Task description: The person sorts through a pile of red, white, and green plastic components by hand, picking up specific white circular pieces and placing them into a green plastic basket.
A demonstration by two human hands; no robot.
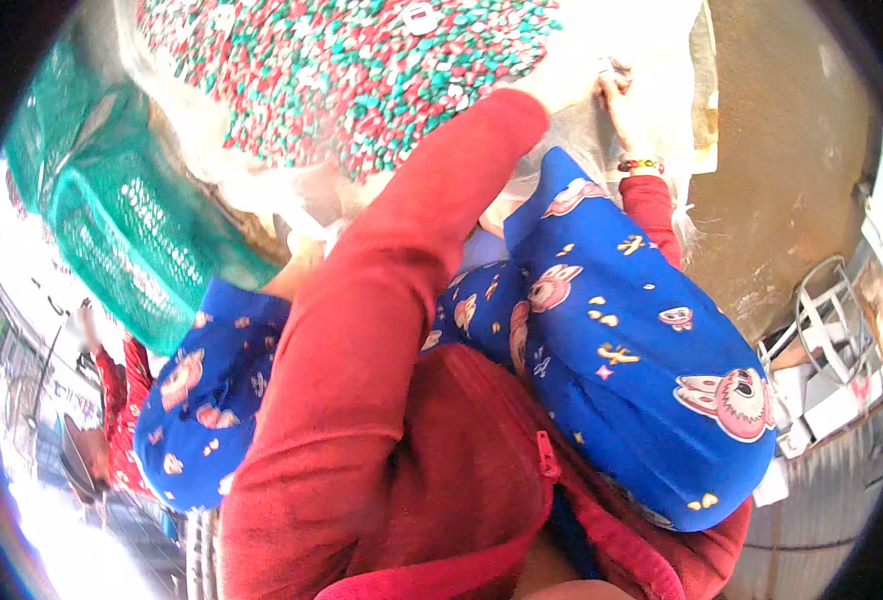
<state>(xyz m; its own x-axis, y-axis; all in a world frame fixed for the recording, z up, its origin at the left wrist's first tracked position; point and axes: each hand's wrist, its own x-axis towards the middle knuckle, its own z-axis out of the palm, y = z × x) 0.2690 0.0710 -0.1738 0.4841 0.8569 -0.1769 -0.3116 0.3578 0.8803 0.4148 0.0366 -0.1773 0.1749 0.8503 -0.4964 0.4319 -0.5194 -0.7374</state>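
Observation:
A wide heap of small red, green and white pieces (352,80) lies in front of me on a pale sheet (652,30). My left arm, in a red sleeve, reaches across to the heap's right side. There my left hand (565,84) is washed out by glare, and its fingers cannot be made out. My right hand (618,98), with a beaded bracelet (642,165) at the wrist, meets it over the sheet. Its fingers are bent together, and whatever they pinch is too small and bright to name. A white piece (420,18) sits on top of the heap.
At the left stand a green plastic basket (112,235) and green netting (52,130). Beyond them is another person (127,420) in red. Brown floor (782,150) stretches along the right, with a metal frame (830,310) near the edge. My blue-patterned knees flank my arms.

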